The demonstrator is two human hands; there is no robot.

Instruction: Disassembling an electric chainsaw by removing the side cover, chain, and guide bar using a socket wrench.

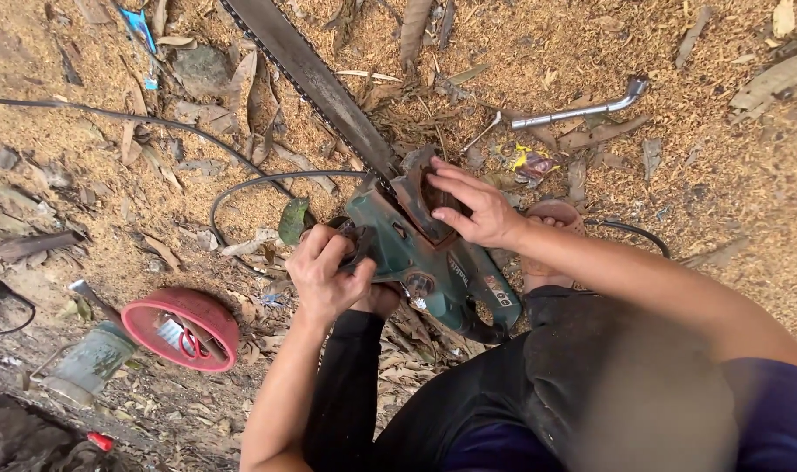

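Fingers of the left hand (327, 273) are curled tight into a fist around a small dark part at the near end of the chainsaw (433, 258); what exactly they pinch is hidden under the knuckles. Fingers of the right hand (468, 205) are spread and only half bent, their tips pressed on the rusty brown side cover where the guide bar (315, 83) joins the green body, gripping nothing closed.

Ground is bare earth thick with pale sawdust, dry leaves and bark scraps, an outdoor spot with no floor or bench. The saw lies flat on this litter between the person's knees, in black trousers. Its body sits at 3 o'clock from the left fist and touches it, and at 7 o'clock from the right palm, directly beneath it. From the right fingertips the bar and chain run away toward 11 o'clock, to the top edge of the view.

A black cable (241, 188) loops over the sawdust at 10 o'clock from the left hand. A red bowl (181, 328) holding small bits lies at 8 o'clock from that hand, with a grimy jar (92, 360) just beside it. A bent chrome socket wrench (582, 109) rests at 1 o'clock from the right hand, well apart.
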